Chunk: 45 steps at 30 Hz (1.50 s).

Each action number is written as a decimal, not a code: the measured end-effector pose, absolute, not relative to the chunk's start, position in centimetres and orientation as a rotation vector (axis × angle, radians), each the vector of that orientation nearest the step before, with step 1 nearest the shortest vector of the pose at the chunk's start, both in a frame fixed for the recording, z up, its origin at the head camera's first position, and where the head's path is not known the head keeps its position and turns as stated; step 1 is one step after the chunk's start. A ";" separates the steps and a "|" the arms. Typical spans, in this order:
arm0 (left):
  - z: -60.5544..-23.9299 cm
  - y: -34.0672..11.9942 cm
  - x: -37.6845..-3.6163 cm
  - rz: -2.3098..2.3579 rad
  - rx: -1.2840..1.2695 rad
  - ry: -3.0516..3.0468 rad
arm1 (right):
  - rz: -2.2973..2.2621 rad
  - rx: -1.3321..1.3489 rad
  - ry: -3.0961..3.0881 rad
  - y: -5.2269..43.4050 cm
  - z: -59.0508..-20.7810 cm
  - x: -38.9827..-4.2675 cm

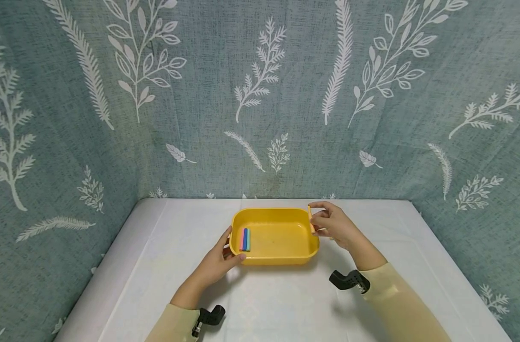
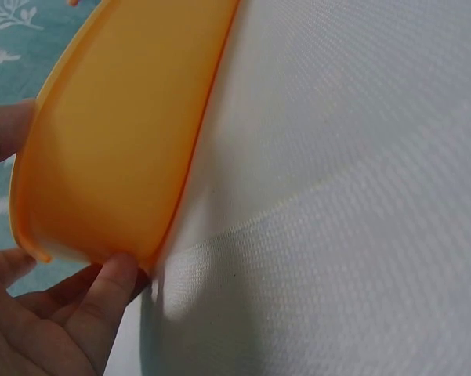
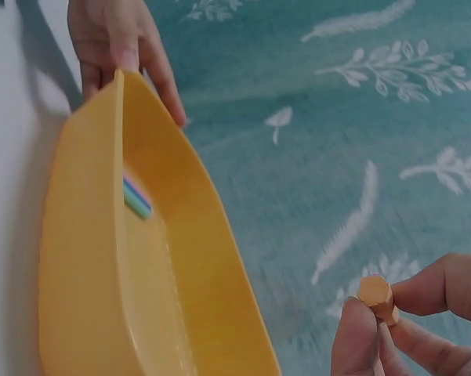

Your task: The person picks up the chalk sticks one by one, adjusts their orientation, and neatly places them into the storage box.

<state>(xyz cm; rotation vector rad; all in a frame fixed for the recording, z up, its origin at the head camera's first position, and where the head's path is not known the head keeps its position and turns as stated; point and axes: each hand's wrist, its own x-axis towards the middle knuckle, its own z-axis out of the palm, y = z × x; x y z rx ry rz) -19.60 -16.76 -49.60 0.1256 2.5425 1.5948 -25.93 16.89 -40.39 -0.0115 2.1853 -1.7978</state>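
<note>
A yellow plastic basin (image 1: 281,260) with rounded corners sits on the white table. My left hand (image 1: 217,263) grips its left end, with the thumb at the near rim and fingers on the outer wall. In the left wrist view that hand (image 2: 55,321) holds the basin wall (image 2: 117,141) between thumb and fingers. Inside, at the left, pink, blue and green chalk sticks (image 1: 245,240) lie side by side. My right hand (image 1: 334,225) pinches an orange chalk stick (image 1: 311,219) at the basin's right rim. The right wrist view shows the stick's faceted end (image 3: 374,291) between the fingertips.
The white-covered table (image 1: 281,304) stretches around the basin. Behind it and at both sides hangs a blue-green cloth (image 1: 208,142) with white leaf prints. A black wrist mount (image 1: 350,280) is on the right sleeve and another (image 1: 210,316) on the left.
</note>
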 end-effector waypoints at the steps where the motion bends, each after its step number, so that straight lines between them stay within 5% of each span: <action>1: -49.6 -16.7 -19.6 1.595 0.125 2.542 | -1.806 -0.015 2.172 16.5 -40.3 -26.0; 45: -49.8 -16.2 -18.8 1.603 0.145 2.545 | -1.739 0.059 2.110 4.8 -47.1 -27.6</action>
